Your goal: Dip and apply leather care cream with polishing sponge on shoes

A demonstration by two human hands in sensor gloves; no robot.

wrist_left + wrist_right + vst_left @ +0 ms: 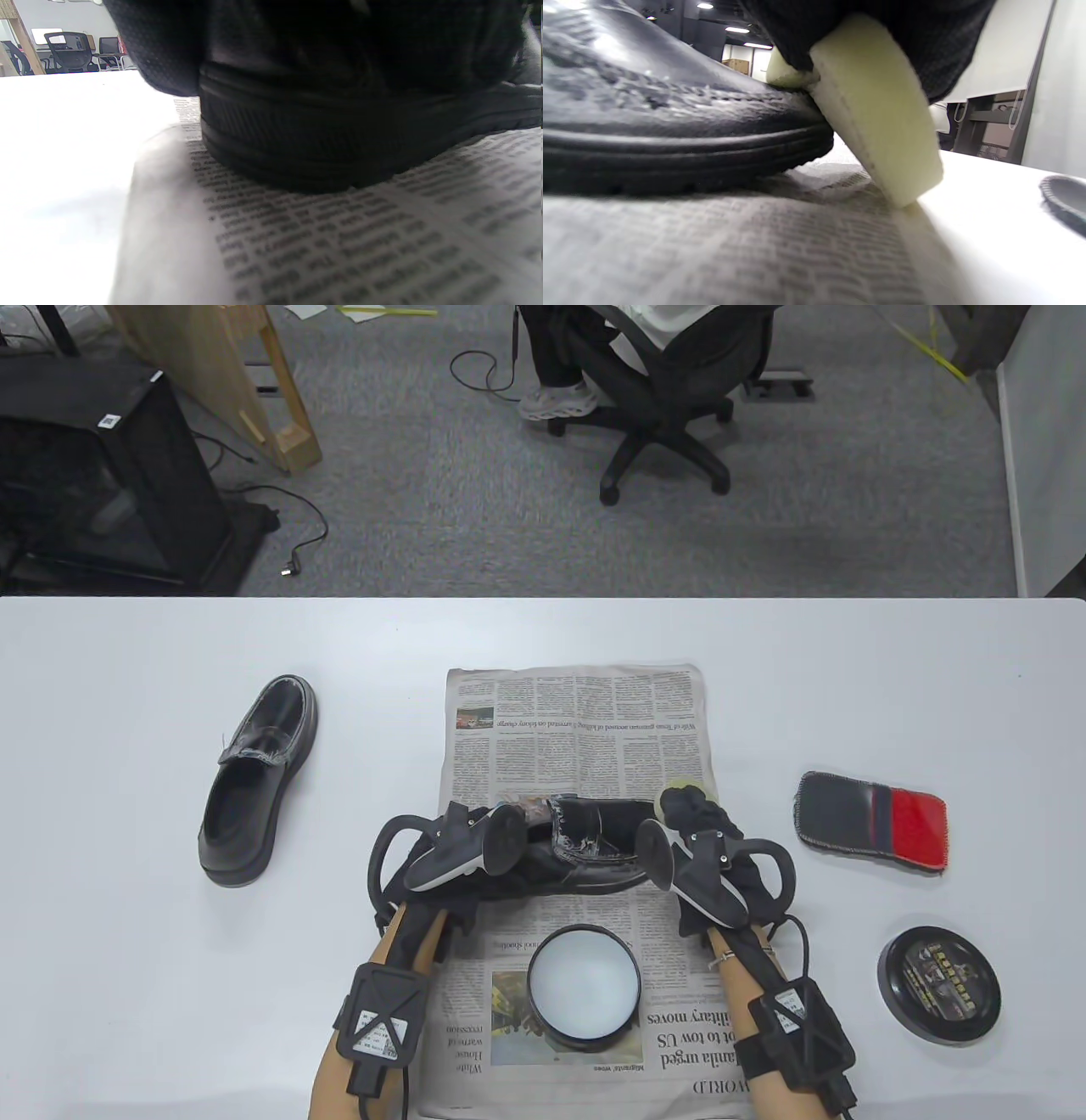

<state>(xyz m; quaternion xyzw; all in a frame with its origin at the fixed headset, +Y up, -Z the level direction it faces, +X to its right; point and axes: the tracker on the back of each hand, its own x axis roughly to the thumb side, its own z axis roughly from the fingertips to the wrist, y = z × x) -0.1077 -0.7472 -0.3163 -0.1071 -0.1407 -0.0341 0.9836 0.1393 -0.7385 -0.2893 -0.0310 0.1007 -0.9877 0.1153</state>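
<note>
A black leather shoe (pixel 585 848) with a ribbed rubber sole lies sideways across a spread newspaper (pixel 577 729), its toe toward the right and its glossy upper showing stitching in the right wrist view. The polishing sponge (pixel 878 114), a pale yellow-white foam pad, is gripped in the gloved fingers of the right hand (pixel 704 823) and leans tilted against the toe of the shoe, its lower edge down at the newspaper's border. The left hand (pixel 450 848) is at the shoe's heel end; in the left wrist view its glove lies against the heel above the sole, but whether the fingers actually grip the shoe cannot be told. Just in front of the shoe, between the two forearms, stands the open tin of cream (pixel 584 988), round, black-walled, with a smooth whitish filling. Its black lid (pixel 937 982) lies well apart on the right of the white surface (pixel 127 984), near a black and red cloth pad (pixel 872 824). A second black shoe (pixel 259 780) rests on the left of the surface, off the newspaper, toe pointing away. Beyond the surface is grey carpet, an office chair (pixel 670 398) with someone seated, a black cabinet (pixel 93 466) and a wooden frame (pixel 263 381).
</note>
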